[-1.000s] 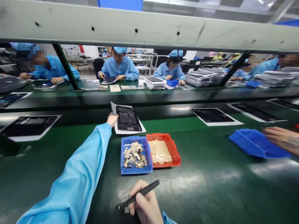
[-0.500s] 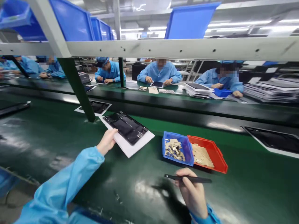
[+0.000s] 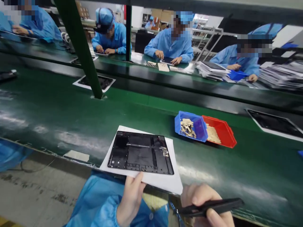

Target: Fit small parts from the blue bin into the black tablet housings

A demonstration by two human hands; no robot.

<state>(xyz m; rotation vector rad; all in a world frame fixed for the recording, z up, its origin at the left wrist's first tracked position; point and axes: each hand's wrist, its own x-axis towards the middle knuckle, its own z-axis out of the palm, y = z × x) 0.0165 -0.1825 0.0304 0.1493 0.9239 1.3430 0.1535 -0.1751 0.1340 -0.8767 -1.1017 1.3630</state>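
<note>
A black tablet housing [image 3: 142, 154] lies inside up on a white sheet [image 3: 174, 176] at the bench's front edge; a small circuit board shows at its right side. My left hand [image 3: 132, 195] pinches the sheet's near edge, thumb on top, just below the housing. In my right hand [image 3: 205, 201] is a pair of black tweezers [image 3: 220, 205], held between thumb and fingers, to the right of the sheet's near corner. Beyond the sheet stand a blue bin [image 3: 189, 126] with small beige pieces and a red bin [image 3: 224, 132] with more beige pieces.
A green post [image 3: 82, 56] rises from the bench [image 3: 59, 110] at left. Another housing [image 3: 99, 82] on paper lies behind it, and one more housing [image 3: 274, 123] at right. Several co-workers in blue sit across the line, with paper stacks [image 3: 284, 74] at far right.
My left hand has drawn the sheet and housing towards me to the bench edge and turned them. My right hand, still holding the tweezers, is closer to me. The view has tipped downward.
</note>
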